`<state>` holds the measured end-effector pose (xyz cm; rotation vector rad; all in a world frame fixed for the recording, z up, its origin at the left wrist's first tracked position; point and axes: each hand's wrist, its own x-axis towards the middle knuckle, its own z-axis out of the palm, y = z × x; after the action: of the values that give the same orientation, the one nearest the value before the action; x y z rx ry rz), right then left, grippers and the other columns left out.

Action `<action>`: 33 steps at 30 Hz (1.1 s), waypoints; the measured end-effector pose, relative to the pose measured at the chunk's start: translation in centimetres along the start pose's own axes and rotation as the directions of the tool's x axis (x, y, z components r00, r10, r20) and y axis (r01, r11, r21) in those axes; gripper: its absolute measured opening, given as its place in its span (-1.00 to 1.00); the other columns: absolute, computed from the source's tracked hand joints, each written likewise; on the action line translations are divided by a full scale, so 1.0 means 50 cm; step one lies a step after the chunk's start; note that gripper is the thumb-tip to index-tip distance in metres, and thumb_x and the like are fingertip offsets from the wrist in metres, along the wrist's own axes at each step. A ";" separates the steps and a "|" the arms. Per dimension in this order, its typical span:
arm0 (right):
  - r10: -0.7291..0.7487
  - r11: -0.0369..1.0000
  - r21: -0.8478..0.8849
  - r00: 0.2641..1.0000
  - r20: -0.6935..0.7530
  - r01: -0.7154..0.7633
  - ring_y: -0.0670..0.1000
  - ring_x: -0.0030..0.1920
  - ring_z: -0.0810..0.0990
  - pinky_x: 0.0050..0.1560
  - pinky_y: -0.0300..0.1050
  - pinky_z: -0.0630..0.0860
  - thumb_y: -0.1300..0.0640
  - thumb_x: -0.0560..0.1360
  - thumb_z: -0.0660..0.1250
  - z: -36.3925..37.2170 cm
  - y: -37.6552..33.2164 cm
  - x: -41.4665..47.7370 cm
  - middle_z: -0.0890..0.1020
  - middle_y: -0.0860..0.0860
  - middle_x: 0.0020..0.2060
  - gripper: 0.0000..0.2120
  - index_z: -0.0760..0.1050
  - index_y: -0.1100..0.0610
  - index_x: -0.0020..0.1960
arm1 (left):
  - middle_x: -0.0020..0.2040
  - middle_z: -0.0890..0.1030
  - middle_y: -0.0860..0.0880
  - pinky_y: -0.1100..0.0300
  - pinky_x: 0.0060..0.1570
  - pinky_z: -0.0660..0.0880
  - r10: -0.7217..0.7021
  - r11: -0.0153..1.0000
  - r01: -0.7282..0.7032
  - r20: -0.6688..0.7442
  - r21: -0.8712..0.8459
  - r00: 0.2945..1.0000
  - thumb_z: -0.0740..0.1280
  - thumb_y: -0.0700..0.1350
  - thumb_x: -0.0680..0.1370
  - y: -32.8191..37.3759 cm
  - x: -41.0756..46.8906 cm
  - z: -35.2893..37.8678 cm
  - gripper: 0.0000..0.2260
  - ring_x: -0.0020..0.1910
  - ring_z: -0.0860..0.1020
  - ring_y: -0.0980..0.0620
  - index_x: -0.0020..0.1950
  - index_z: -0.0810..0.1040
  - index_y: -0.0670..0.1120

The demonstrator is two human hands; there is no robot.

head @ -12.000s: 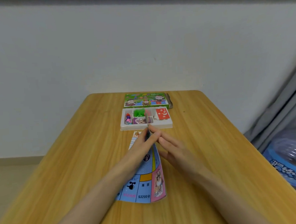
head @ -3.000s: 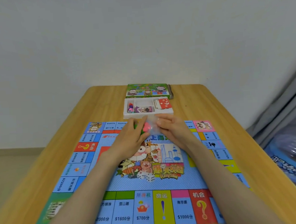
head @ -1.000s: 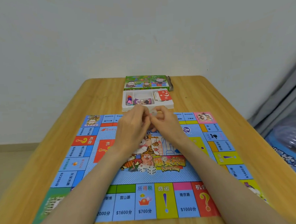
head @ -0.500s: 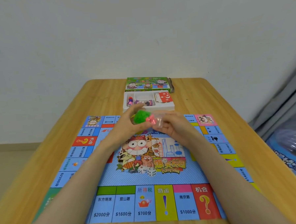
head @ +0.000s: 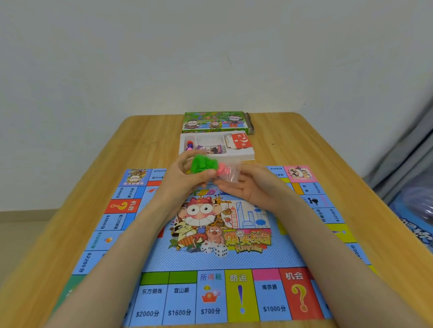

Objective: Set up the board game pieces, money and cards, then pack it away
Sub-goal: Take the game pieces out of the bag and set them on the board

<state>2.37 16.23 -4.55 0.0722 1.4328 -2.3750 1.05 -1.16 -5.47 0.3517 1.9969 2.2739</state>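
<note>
While the game board [head: 214,229] lies unfolded on the counter [head: 309,139], your left hand [head: 181,180] grips a clump of green pieces [head: 200,163] above its far edge, and your right hand [head: 251,187] holds a clear bag [head: 229,173] with pink pieces inside; the white tray [head: 245,154] sits just beyond

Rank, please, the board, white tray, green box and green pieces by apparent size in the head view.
1. Board.
2. White tray.
3. Green box: only slightly smaller than the tray and farther away, so unsure.
4. Green pieces.
</note>
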 end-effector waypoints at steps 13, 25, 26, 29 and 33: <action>0.114 0.928 0.356 0.993 0.007 -0.109 0.24 0.03 0.58 0.10 0.13 0.50 0.29 0.59 0.10 0.015 0.012 -0.004 0.58 0.31 0.04 -0.78 0.43 0.40 0.12 | 0.12 0.60 -0.11 0.21 -0.08 0.55 0.070 0.998 -0.070 -0.062 0.010 0.996 0.47 -0.10 0.30 -0.002 -0.001 0.000 -0.57 0.01 0.61 -0.02 0.16 0.54 -0.06; 0.122 0.899 0.423 0.993 0.003 -0.111 0.28 0.10 0.55 0.20 0.15 0.43 0.28 0.61 0.07 0.014 0.012 0.000 0.56 0.35 0.09 -0.71 0.35 0.44 0.24 | -0.22 0.59 0.00 0.36 -0.40 0.48 0.077 0.990 -0.060 -0.136 0.124 0.988 0.44 -0.32 0.42 -0.002 -0.004 0.007 -0.77 -0.37 0.55 0.17 -0.03 0.53 -0.06; 0.121 0.899 0.424 0.993 0.004 -0.111 0.27 0.08 0.56 0.19 0.15 0.44 0.28 0.61 0.08 0.013 0.012 0.000 0.56 0.34 0.09 -0.71 0.36 0.44 0.23 | -0.17 0.60 -0.01 0.34 -0.36 0.51 0.091 0.989 -0.076 -0.120 0.126 0.989 0.44 -0.34 0.42 -0.002 -0.005 0.010 -0.76 -0.31 0.58 0.17 -0.04 0.53 -0.06; 0.110 0.898 0.426 0.994 0.022 -0.109 0.24 0.05 0.59 0.13 0.12 0.51 0.28 0.60 0.09 0.012 0.013 0.000 0.58 0.32 0.07 -0.73 0.40 0.43 0.19 | -0.04 0.61 0.02 0.32 -0.16 0.55 0.153 0.982 -0.143 -0.081 0.125 0.985 0.42 -0.40 0.41 0.003 -0.009 0.017 -0.70 -0.11 0.61 0.18 -0.03 0.54 -0.04; 0.096 0.926 0.361 0.994 0.057 -0.110 0.21 0.18 0.55 0.19 0.07 0.51 0.38 0.50 0.18 0.017 0.014 -0.003 0.53 0.30 0.18 -0.75 0.43 0.41 0.16 | -0.08 0.61 0.04 0.38 -0.20 0.51 0.169 0.975 -0.154 -0.086 0.159 0.982 0.40 -0.38 0.44 0.002 -0.011 0.019 -0.73 -0.17 0.59 0.23 -0.04 0.54 -0.03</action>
<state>2.84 15.24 -4.67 0.1908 0.9289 -2.5077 1.80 -0.37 -5.34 0.4372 2.2769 2.2785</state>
